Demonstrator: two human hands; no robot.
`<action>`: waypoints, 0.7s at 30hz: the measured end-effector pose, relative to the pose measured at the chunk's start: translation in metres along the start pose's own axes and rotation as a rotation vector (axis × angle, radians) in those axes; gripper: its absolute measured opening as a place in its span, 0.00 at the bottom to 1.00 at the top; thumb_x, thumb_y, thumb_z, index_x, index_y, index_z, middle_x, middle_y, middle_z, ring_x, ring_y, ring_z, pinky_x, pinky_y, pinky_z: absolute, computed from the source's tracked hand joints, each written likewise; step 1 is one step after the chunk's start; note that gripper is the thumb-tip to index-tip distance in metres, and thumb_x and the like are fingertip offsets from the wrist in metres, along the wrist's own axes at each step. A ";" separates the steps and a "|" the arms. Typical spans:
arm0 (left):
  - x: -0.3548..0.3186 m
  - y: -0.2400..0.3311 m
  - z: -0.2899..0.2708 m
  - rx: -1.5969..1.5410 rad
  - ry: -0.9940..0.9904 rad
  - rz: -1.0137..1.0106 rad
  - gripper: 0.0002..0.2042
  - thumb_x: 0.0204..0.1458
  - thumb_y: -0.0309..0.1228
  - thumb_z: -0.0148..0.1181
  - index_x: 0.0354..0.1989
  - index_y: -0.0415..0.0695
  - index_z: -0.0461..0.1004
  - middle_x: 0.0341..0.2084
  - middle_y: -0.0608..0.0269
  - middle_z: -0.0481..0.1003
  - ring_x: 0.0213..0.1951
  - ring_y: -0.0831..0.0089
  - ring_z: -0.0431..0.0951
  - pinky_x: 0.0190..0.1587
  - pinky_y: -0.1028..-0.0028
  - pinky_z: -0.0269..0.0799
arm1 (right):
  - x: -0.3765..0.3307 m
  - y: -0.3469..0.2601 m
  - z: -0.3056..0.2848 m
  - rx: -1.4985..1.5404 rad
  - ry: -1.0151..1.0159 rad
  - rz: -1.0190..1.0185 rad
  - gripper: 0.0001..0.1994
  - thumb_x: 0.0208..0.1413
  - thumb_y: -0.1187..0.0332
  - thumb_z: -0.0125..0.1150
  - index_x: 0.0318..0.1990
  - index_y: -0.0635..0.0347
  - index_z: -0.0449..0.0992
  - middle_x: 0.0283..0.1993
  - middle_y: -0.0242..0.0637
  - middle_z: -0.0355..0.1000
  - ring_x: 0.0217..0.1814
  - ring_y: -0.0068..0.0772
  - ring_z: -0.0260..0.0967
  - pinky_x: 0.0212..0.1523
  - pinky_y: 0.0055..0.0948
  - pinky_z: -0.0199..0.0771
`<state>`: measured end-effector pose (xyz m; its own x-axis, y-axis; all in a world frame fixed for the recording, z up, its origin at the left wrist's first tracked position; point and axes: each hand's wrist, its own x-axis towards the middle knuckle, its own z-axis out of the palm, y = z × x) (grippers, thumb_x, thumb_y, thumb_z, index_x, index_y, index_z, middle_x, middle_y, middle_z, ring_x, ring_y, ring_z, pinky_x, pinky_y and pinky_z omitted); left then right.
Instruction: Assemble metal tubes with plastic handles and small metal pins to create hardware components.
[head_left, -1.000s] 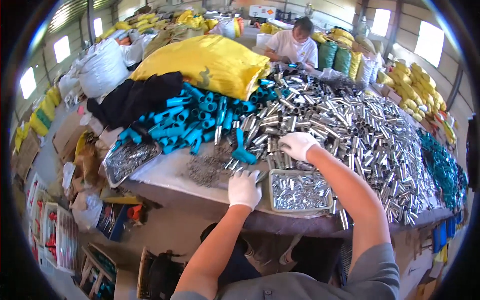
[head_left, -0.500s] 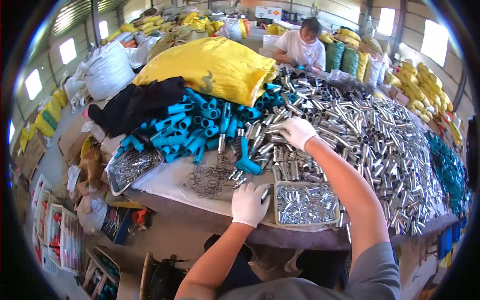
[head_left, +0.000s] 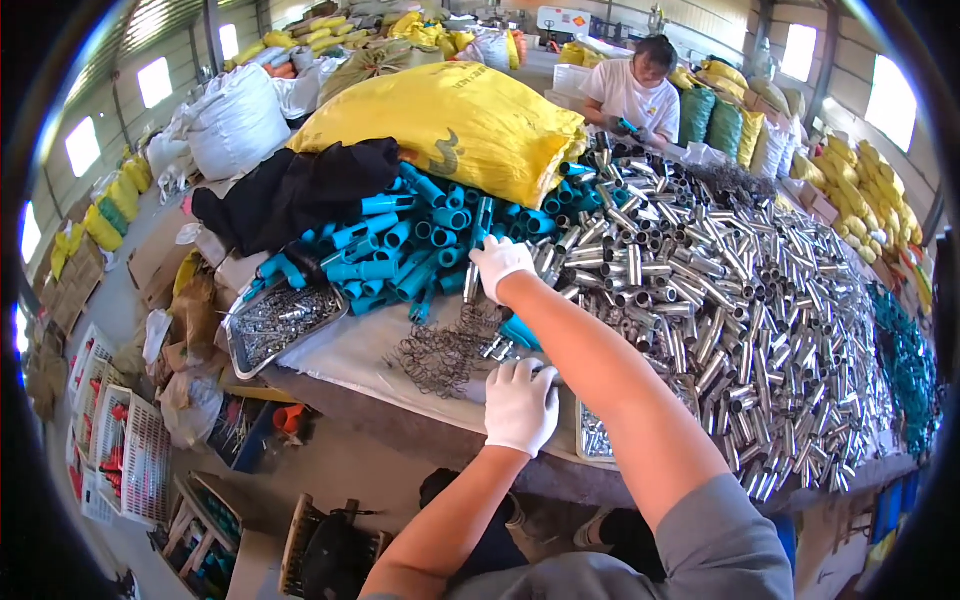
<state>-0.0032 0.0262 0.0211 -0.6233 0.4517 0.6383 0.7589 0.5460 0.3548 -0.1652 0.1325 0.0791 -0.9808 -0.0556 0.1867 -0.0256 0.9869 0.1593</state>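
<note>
The right hand (head_left: 500, 265), in a white work glove, reaches far out over the table to where the blue plastic tubes (head_left: 420, 245) meet the heap of shiny metal tubes (head_left: 720, 300). Its fingers curl down onto the pieces there; whether they have closed on one cannot be told. The gloved left hand (head_left: 520, 405) lies nearer the body, palm down and fingers loosely spread, on the near end of a small metal tray (head_left: 597, 440) of small parts, just right of a tangle of wire springs (head_left: 440, 350).

Half a second ago the right hand was over the metal tubes to the right of the blue ones; it has since moved left onto the blue pile's edge, and the forearm now covers most of the tray.

The table edge (head_left: 400, 420) is cloth-covered. Left of the springs sits a second tray of screws (head_left: 280, 320). Behind the blue tubes lie a yellow sack (head_left: 450, 120) and black cloth (head_left: 300, 190). Another person (head_left: 632, 95) works at the far end of the table, in a warehouse stacked with sacks.
</note>
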 end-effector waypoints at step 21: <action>-0.005 -0.003 0.003 -0.002 -0.023 0.022 0.09 0.40 0.31 0.63 0.33 0.49 0.77 0.33 0.64 0.74 0.42 0.61 0.71 0.47 0.61 0.65 | -0.260 0.185 -0.089 0.110 0.181 0.249 0.13 0.53 0.59 0.53 0.40 0.54 0.76 0.39 0.43 0.73 0.43 0.48 0.71 0.44 0.43 0.71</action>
<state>-0.0034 0.0246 0.0147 -0.6103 0.4795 0.6305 0.7731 0.5341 0.3421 0.1026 0.3165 0.1466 -0.9097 0.1728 0.3775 0.1800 0.9835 -0.0165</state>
